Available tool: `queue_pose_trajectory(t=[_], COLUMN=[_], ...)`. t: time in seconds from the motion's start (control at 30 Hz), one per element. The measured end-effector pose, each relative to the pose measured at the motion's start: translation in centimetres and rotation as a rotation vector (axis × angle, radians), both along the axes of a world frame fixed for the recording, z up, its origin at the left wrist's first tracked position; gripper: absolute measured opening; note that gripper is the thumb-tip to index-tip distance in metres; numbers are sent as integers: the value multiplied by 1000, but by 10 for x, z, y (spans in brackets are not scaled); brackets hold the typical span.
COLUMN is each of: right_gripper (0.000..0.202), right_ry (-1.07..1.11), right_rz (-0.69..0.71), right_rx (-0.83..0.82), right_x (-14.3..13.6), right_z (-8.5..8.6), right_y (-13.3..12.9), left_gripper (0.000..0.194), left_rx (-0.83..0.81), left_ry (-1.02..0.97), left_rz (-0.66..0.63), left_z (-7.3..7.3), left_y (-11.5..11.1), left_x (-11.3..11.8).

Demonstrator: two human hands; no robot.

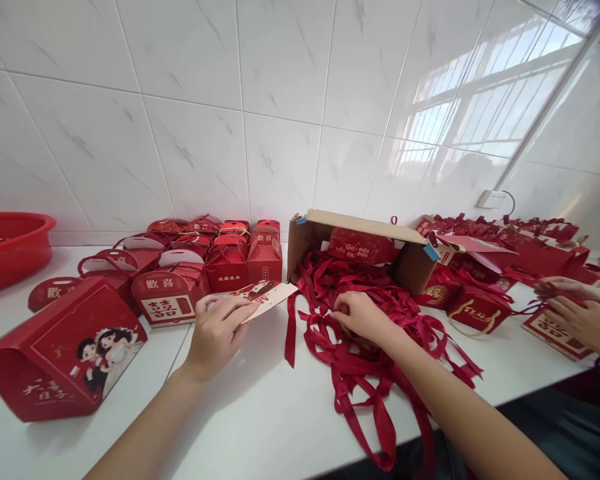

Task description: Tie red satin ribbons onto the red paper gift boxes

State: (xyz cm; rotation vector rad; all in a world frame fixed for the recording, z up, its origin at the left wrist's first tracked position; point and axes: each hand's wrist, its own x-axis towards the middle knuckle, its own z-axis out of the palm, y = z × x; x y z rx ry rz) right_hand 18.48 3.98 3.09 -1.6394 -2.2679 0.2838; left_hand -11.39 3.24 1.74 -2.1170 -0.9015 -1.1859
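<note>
My left hand (219, 327) is closed on a flat cream card (273, 300) with a red printed picture, held tilted above the table. My right hand (363, 317) reaches into a heap of dark red ribbons (365, 393), its fingers curled in a pinch on a ribbon. The heap spills out of a cardboard box (300, 247) lying on its side, with a red printed packet (360, 247) inside. Left of my left hand stands a red gift box (163, 290). Closer to me is a larger red box (65, 353) with a printed bridal couple.
More red gift boxes (227, 260) stand in rows along the tiled wall (280, 153). A red plastic basin (15, 267) is at far left. On the right, another person's hands (580, 313) work at a red box (555, 333), near finished-looking boxes with cord handles (480, 307).
</note>
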Motion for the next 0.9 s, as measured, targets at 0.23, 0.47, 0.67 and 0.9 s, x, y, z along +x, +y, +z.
queue_pose_trajectory(t=[0.23, 0.47, 0.67, 0.9], right_gripper=[14, 26, 25, 19], right_ry=[-33, 180, 1115, 1643], right_rz=[-179, -155, 81, 392], right_rx=[7, 120, -154, -708], right_x=[-11, 0, -18, -45], right_z=[-25, -24, -17, -34], right_y=[18, 13, 0, -15], left_gripper=[20, 24, 39, 48], left_rx=[-23, -4, -200, -419], left_ry=[-1, 38, 21, 80], left_rz=[-2, -20, 76, -86], left_z=[0, -2, -17, -18], left_y=[-1, -6, -3, -21], left_x=[-1, 8, 20, 40])
